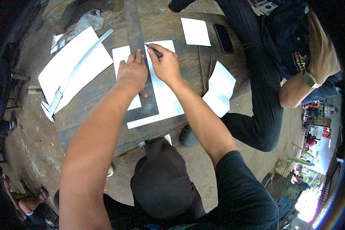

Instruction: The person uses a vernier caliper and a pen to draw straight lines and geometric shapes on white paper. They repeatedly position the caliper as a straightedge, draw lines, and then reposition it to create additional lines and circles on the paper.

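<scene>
My left hand (132,74) lies flat with fingers stretched out, pressing on a long dark flat metal strip (133,27). The strip crosses white paper (163,90), which shows on both sides of it. Beside the strip's right edge, my right hand (165,65) grips a black pen (155,52), its tip close to that edge near the paper's top. Further left, a metal vernier caliper (74,74) rests slantwise on another white sheet (92,48). All of this is on a dark wooden table (103,103).
A small white sheet (195,32) and a black phone (223,38) lie at the far right of the table. Nearer is a creased paper (220,90). A clear plastic bag (89,21) sits far left. Another person (257,76) sits close on the right, wearing dark clothes and a watch.
</scene>
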A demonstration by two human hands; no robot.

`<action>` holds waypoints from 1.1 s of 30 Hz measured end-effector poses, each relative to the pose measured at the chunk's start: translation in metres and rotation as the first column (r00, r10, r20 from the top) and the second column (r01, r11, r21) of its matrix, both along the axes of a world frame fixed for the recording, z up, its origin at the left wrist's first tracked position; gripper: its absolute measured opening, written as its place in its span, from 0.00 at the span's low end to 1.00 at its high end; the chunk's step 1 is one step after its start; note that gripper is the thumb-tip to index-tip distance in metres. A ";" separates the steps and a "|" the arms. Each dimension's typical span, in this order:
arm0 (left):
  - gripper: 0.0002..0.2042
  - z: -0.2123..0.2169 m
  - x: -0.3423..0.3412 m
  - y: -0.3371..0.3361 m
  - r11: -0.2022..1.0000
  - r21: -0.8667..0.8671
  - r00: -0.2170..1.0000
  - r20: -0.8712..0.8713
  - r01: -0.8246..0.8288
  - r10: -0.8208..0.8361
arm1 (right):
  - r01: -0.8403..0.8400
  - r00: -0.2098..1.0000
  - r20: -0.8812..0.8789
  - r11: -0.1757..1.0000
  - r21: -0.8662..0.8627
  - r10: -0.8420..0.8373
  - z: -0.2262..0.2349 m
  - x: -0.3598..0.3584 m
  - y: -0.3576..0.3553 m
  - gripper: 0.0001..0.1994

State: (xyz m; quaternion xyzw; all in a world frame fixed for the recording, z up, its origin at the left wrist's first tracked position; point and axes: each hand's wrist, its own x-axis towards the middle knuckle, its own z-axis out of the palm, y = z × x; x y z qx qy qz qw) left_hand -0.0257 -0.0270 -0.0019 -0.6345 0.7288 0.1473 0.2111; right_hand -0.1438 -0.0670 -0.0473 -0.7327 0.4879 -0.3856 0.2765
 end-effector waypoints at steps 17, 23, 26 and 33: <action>0.67 0.001 0.000 -0.002 1.000 0.009 1.000 -0.016 -0.009 0.010 | -0.007 0.999 -0.035 1.000 0.018 0.008 -0.001 -0.010 0.019 0.15; 0.68 0.000 0.001 0.001 1.000 -0.006 1.000 -0.023 -0.008 0.008 | -0.002 1.000 -0.014 0.997 0.072 0.003 0.002 -0.022 0.043 0.15; 0.68 0.001 0.000 0.000 1.000 -0.009 1.000 -0.027 -0.008 0.008 | 0.004 1.000 -0.011 1.000 0.007 -0.004 0.001 -0.020 0.031 0.14; 0.67 0.002 0.001 -0.001 1.000 0.018 1.000 -0.003 0.022 -0.022 | -0.008 1.000 0.017 1.000 0.001 0.008 -0.005 -0.006 0.008 0.14</action>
